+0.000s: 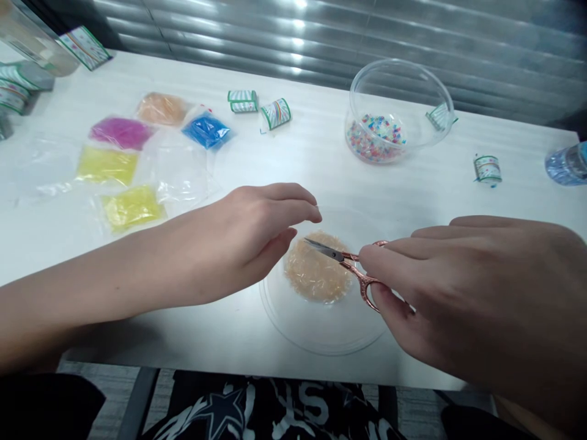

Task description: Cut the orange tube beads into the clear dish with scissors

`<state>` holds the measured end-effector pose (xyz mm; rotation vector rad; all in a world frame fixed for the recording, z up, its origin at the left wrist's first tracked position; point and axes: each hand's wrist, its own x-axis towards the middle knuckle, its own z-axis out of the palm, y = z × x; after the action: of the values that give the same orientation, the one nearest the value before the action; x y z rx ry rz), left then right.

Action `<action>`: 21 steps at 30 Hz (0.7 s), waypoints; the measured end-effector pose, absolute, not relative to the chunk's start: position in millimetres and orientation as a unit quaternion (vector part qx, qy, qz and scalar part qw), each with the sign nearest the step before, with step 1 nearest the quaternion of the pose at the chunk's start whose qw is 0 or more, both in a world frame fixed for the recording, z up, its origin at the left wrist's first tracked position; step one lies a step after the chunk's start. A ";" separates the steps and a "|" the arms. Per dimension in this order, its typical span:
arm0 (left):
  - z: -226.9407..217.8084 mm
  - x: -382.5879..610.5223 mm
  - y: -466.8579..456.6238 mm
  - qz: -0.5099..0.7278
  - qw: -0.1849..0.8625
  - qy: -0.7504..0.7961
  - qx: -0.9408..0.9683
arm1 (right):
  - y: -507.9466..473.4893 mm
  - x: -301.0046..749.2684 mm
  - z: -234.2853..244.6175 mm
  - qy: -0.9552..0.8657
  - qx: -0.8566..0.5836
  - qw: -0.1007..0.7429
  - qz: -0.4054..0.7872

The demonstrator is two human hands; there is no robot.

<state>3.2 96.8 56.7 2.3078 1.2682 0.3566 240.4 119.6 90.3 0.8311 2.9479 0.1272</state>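
My right hand (468,287) grips small rose-gold scissors (362,275) by their handle loops. Their silver blades look closed and point left above a pile of pale amber, bead-like bits (321,278). That pile lies in a shallow clear round dish (321,348) near the table's front edge. Over the dish's left rim reaches my left hand (261,238), its fingers bent and a small gap between thumb and index finger. I see nothing held in it. The scissor tips are just right of its thumb, apart from it.
A clear round tub (398,153) with multicoloured beads stands at the back right. Small bags of yellow (132,208), purple (120,132), peach (162,109) and blue (206,130) material lie left. Several green-white wrappers (276,113) are scattered behind. A bottle (568,165) stands far right.
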 end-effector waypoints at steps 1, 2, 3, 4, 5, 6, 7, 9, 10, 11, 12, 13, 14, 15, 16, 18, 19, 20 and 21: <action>56.7 3.8 97.0 0.130 0.241 0.464 0.842 | 119.9 240.6 90.2 0.961 0.271 0.038 0.039; 56.8 4.4 97.2 0.131 0.241 0.464 0.842 | 120.1 240.8 89.9 0.961 0.272 0.036 0.040; 56.9 4.9 97.2 0.130 0.241 0.465 0.842 | 120.1 241.0 89.6 0.961 0.273 0.033 0.041; 56.9 5.1 97.1 0.131 0.239 0.465 0.843 | 119.8 241.2 89.3 0.960 0.275 0.030 0.044; 56.9 5.1 96.9 0.131 0.237 0.464 0.844 | 119.2 241.2 89.1 0.960 0.274 0.031 0.043; 56.8 5.0 96.6 0.131 0.234 0.463 0.845 | 118.5 241.2 88.9 0.960 0.274 0.029 0.042; 56.5 4.6 96.3 0.133 0.232 0.461 0.846 | 117.6 241.1 88.9 0.961 0.272 0.026 0.039; 55.3 3.6 95.8 0.141 0.226 0.454 0.850 | 115.9 240.9 88.8 0.963 0.268 0.027 0.034; 54.5 3.1 95.7 0.147 0.221 0.451 0.852 | 115.2 240.9 88.8 0.963 0.265 0.024 0.036; 53.7 2.6 95.8 0.150 0.217 0.447 0.855 | 114.7 241.0 88.8 0.964 0.262 0.022 0.039; 53.1 2.2 96.1 0.153 0.211 0.444 0.857 | 114.5 241.2 88.8 0.964 0.261 0.020 0.043; 52.5 1.9 96.5 0.155 0.207 0.442 0.859 | 114.4 241.4 88.9 0.964 0.260 0.020 0.045; 52.3 1.7 97.0 0.155 0.203 0.440 0.861 | 114.5 241.6 89.0 0.964 0.261 0.020 0.046; 52.2 1.6 97.4 0.154 0.201 0.438 0.862 | 114.7 241.7 89.1 0.964 0.263 0.022 0.044; 52.3 1.6 97.8 0.154 0.198 0.437 0.864 | 115.0 241.7 89.2 0.963 0.264 0.024 0.040; 52.7 1.8 97.9 0.156 0.194 0.436 0.865 | 115.4 240.8 89.4 0.963 0.265 0.028 0.032; 52.7 2.0 97.7 0.157 0.192 0.435 0.866 | 115.5 240.0 89.3 0.963 0.266 0.030 0.029; 52.6 2.2 97.4 0.158 0.189 0.434 0.866 | 115.5 239.1 89.3 0.964 0.264 0.033 0.028; 52.3 2.4 97.0 0.160 0.188 0.434 0.867 | 115.3 238.1 89.2 0.965 0.259 0.035 0.026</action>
<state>2.4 97.0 52.3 2.4389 1.2199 0.4507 238.1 115.3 89.2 0.7965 2.9648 0.0803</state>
